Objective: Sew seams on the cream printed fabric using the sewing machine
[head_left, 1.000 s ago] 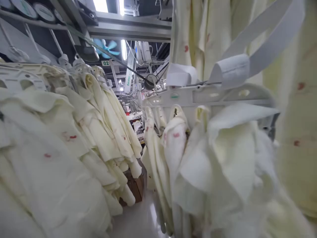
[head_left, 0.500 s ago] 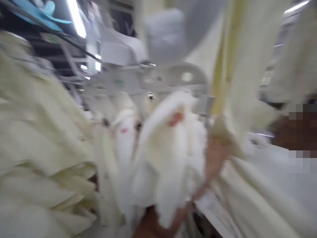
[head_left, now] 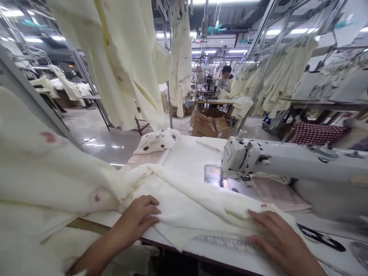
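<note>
A cream-coloured garment piece [head_left: 184, 207] with small reddish marks lies across the white sewing table, and its left end runs up into fabric hanging at the left. My left hand [head_left: 140, 216] rests on its left part, fingers stretched over the cloth. On the right end lies my right hand [head_left: 273, 234], its thumb and fingers apart and touching the fabric. Just beyond the cloth is the head of a white sewing machine [head_left: 238, 157], its lamp lit near the needle area. A measuring scale [head_left: 230, 244] shows along the table's near edge.
Black scissor-like handles [head_left: 320, 237] lie right of my right hand. A spotted white cloth [head_left: 158, 142] sits at the table's far left corner. Cream garments [head_left: 123, 65] hang overhead. Behind the table are a cardboard box [head_left: 211, 124] and a person [head_left: 226, 78] at another machine.
The view has swung from blurred hanging garments to the sewing table. A hand was among the hanging fabric before; now both my hands lie on the cloth on the table.
</note>
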A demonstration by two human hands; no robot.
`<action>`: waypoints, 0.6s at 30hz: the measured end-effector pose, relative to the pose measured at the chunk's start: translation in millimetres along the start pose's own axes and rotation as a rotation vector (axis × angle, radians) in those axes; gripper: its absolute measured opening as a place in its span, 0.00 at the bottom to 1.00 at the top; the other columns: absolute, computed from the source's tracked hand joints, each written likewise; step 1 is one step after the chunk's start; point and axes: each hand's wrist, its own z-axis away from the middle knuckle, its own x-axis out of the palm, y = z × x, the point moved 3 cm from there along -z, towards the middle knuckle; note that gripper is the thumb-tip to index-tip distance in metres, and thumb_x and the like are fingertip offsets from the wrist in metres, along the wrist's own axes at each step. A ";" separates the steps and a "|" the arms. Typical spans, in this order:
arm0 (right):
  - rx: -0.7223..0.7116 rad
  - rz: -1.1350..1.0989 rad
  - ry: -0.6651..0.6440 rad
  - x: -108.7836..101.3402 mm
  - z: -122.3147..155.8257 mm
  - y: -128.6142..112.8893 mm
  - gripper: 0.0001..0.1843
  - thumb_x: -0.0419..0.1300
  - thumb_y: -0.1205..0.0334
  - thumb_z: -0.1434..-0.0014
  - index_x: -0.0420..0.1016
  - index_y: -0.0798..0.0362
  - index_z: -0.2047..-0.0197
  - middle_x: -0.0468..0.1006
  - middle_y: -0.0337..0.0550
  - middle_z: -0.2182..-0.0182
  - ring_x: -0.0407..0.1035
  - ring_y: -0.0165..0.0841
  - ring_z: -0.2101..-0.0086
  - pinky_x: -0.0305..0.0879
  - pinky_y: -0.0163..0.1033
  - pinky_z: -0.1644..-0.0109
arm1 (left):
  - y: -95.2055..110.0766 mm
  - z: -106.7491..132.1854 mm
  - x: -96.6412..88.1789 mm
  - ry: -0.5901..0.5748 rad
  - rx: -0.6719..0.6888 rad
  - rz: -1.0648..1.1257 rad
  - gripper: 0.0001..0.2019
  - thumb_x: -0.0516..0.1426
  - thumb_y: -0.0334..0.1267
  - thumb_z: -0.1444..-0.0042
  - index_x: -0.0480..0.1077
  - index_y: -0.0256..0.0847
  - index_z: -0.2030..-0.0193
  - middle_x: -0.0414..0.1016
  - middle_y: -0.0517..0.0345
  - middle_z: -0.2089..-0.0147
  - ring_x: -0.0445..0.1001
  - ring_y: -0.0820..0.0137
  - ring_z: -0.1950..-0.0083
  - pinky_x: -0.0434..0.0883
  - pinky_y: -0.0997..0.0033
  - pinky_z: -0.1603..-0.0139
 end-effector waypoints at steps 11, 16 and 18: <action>-0.193 0.144 0.126 -4.9 -25.1 -10.3 0.22 0.60 0.50 0.46 0.66 0.52 0.51 0.74 0.47 0.55 0.67 0.39 0.55 0.63 0.45 0.51 | 22.3 -42.0 -42.3 0.009 -0.132 0.250 0.18 0.43 0.48 0.38 0.66 0.41 0.69 0.70 0.60 0.69 0.69 0.70 0.65 0.66 0.75 0.63; -0.214 0.080 0.143 -4.0 -28.2 -3.3 0.19 0.61 0.54 0.46 0.66 0.52 0.53 0.73 0.48 0.55 0.67 0.38 0.54 0.65 0.43 0.55 | 27.8 -70.2 -50.8 0.261 -0.185 0.318 0.19 0.42 0.50 0.39 0.59 0.41 0.73 0.58 0.64 0.77 0.61 0.73 0.74 0.61 0.76 0.73; -0.194 0.061 0.097 -0.5 -26.6 2.3 0.25 0.60 0.51 0.46 0.64 0.52 0.48 0.73 0.48 0.53 0.67 0.38 0.54 0.66 0.42 0.55 | 22.9 -76.2 -59.2 0.320 -0.181 0.315 0.18 0.44 0.51 0.40 0.60 0.40 0.72 0.59 0.64 0.76 0.61 0.73 0.73 0.61 0.76 0.73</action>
